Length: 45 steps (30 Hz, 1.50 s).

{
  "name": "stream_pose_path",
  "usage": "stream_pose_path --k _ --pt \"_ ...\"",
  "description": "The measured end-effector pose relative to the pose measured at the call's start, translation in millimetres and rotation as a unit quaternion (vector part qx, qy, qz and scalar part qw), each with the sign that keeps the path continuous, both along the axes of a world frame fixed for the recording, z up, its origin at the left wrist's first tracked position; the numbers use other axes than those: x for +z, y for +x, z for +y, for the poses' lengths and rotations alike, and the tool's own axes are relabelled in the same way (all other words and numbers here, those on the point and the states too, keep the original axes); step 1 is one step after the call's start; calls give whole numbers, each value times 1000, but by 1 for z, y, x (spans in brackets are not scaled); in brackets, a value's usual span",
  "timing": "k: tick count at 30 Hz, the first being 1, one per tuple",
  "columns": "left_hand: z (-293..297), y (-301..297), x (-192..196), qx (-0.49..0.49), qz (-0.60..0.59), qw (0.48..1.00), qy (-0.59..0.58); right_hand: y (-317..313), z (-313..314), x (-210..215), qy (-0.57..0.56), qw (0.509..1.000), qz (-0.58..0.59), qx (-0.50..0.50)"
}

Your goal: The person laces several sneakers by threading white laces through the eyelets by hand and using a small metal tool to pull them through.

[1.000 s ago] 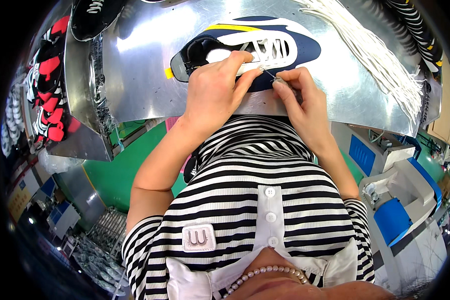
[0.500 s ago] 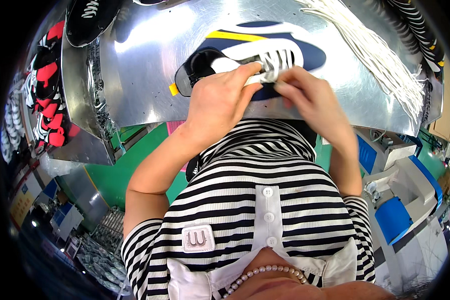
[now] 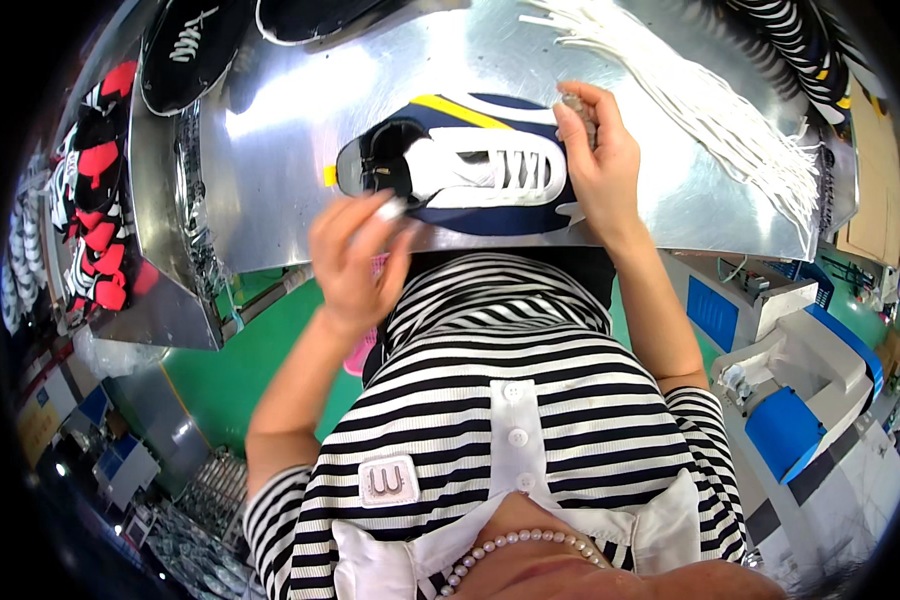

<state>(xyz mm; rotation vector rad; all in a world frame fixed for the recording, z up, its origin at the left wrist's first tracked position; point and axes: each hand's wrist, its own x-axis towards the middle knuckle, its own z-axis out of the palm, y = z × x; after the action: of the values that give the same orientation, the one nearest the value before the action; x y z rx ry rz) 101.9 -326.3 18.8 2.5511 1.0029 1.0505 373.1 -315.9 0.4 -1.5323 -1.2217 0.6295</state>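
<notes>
A low navy, white and yellow sneaker [image 3: 490, 170] lies on the metal table with its toe to the right. White laces [image 3: 522, 170] cross its front, and its dark collar opens to the left. Beside the heel, my left hand [image 3: 355, 255] is smeared by motion, with a small white patch at its fingertips that I cannot identify. My right hand [image 3: 605, 165] is at the toe, with the index finger and thumb curled in around something greyish that is too unclear to name. The hand partly hides the toe tip.
A bundle of loose white laces [image 3: 685, 110] lies on the metal table [image 3: 280, 190] to the right. Black shoes [image 3: 185, 50] stand at the back left. Red, black and white shoes [image 3: 100, 235] hang or stack along the left side. A grey and blue machine [image 3: 795, 390] stands below right.
Both hands have left the laces: my left hand has moved left and nearer to me, my right hand up to the toe. The laced front of the sneaker is now uncovered.
</notes>
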Motion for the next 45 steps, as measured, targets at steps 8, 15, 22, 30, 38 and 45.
stream_pose_path --k 8,15,22,30,38,45 --pt "1 -17 -13 -52 -632 279 -722 -37 26 12 -60 976 179 112" --pt "111 -34 102 246 -240 896 -280 23 51 11 15 983 -183 -21" --pt "326 -101 -11 371 297 873 111 74 75 -5 1 918 -391 -61" --pt "265 -46 -30 281 -189 908 -245 52 63 29 35 969 -240 -47" --pt "212 -28 44 378 -82 922 30 -4 -1 131 -74 870 356 332" --pt "26 82 46 -9 60 997 43 39 -80 105 -87 858 449 233"
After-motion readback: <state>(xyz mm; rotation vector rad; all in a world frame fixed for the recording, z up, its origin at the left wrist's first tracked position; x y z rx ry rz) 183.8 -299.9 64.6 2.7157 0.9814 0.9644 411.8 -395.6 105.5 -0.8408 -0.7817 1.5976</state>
